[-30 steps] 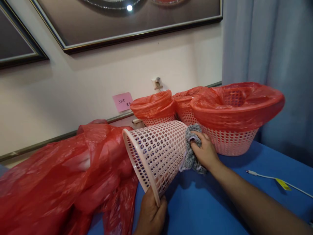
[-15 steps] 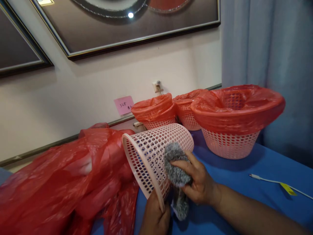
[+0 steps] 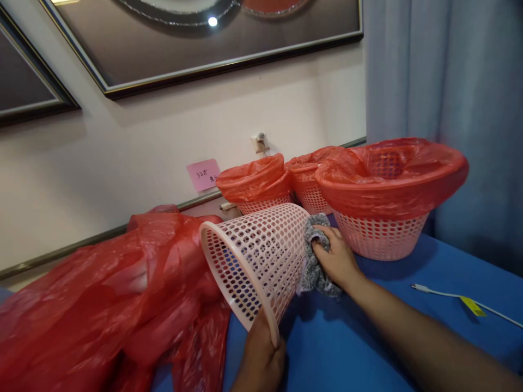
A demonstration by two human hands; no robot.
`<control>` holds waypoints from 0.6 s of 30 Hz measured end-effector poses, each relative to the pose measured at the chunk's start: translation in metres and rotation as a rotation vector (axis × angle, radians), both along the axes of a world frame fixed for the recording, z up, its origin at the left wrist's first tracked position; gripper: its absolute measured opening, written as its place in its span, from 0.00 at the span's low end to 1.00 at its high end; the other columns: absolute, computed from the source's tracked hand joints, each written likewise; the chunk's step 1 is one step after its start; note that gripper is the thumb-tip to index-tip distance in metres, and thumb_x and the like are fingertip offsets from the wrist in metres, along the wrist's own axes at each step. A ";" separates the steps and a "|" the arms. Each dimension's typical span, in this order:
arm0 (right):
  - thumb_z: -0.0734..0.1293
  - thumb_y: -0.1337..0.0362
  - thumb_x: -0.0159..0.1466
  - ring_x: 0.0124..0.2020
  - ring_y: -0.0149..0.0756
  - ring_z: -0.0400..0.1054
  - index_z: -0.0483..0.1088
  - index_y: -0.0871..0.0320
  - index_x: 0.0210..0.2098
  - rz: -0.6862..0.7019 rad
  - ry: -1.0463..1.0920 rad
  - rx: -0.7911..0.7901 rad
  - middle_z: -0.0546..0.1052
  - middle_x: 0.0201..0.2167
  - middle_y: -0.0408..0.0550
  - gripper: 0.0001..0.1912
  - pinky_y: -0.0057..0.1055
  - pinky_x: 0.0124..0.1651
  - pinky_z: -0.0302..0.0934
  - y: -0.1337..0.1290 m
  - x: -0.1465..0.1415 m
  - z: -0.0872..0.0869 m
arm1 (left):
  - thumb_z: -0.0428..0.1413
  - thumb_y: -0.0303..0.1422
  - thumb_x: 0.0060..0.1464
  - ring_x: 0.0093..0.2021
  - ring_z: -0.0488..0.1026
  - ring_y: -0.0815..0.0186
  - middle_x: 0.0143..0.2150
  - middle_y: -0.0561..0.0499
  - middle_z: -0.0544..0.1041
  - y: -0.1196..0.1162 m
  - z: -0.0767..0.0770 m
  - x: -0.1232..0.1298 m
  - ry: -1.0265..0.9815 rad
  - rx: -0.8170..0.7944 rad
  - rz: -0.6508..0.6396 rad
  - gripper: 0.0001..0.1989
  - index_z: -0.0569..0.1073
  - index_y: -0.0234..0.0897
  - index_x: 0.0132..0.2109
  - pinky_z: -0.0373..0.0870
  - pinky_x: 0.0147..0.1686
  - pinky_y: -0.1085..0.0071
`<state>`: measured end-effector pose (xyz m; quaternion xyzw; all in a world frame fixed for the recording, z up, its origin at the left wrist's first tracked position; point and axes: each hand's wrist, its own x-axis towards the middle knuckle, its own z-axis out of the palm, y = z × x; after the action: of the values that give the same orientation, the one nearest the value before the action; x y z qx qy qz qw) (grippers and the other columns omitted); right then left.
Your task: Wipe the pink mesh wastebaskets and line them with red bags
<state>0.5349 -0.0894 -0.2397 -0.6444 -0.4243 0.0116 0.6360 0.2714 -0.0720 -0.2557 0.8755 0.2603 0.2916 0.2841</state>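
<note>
A pale pink perforated plastic wastebasket [image 3: 265, 245] lies tilted on its side, its open mouth facing left toward me. My left hand [image 3: 263, 348] is closed around the lower part of its rim, thumb and fingers on either side of the wall. My right hand [image 3: 337, 256] grips a bunched grey fluffy cloth [image 3: 316, 267] and presses it against the basket's base end at the right. Part of the cloth hangs down below the fingers. The underside of the basket is hidden.
Crumpled red plastic bags [image 3: 122, 294] pile up at the left. Behind stand a wide lined basket [image 3: 379, 234] and two smaller ones, lined with red bags [image 3: 255, 179]. A white cable [image 3: 445, 294] with a yellow tag lies on the blue tabletop [image 3: 347, 348] at right.
My right hand has moved the cloth from the middle of the basket's side to the right, onto its base end. My left hand keeps its hold on the rim.
</note>
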 end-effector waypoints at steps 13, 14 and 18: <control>0.67 0.68 0.62 0.56 0.48 0.74 0.70 0.50 0.60 0.291 -0.343 0.304 0.70 0.59 0.55 0.27 0.46 0.58 0.72 -0.043 -0.030 0.016 | 0.57 0.34 0.65 0.71 0.68 0.48 0.69 0.46 0.75 -0.009 0.023 0.022 0.014 -0.258 -0.099 0.23 0.76 0.48 0.66 0.62 0.72 0.48; 0.66 0.69 0.62 0.56 0.47 0.74 0.72 0.50 0.59 0.237 -0.289 0.257 0.72 0.56 0.54 0.25 0.47 0.59 0.71 -0.039 -0.023 0.018 | 0.58 0.34 0.64 0.72 0.66 0.48 0.70 0.46 0.73 -0.008 0.021 0.019 0.048 -0.232 -0.088 0.24 0.75 0.48 0.66 0.57 0.73 0.46; 0.66 0.71 0.59 0.54 0.46 0.74 0.73 0.52 0.56 0.291 -0.277 0.219 0.72 0.56 0.54 0.26 0.45 0.58 0.72 -0.033 -0.015 0.020 | 0.65 0.35 0.58 0.74 0.62 0.44 0.73 0.42 0.69 -0.013 0.007 0.008 -0.032 -0.238 -0.038 0.34 0.70 0.44 0.70 0.51 0.75 0.43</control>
<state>0.5202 -0.1229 -0.2193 -0.4989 -0.5949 -0.0317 0.6295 0.2790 -0.0846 -0.2483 0.8356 0.2719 0.2670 0.3957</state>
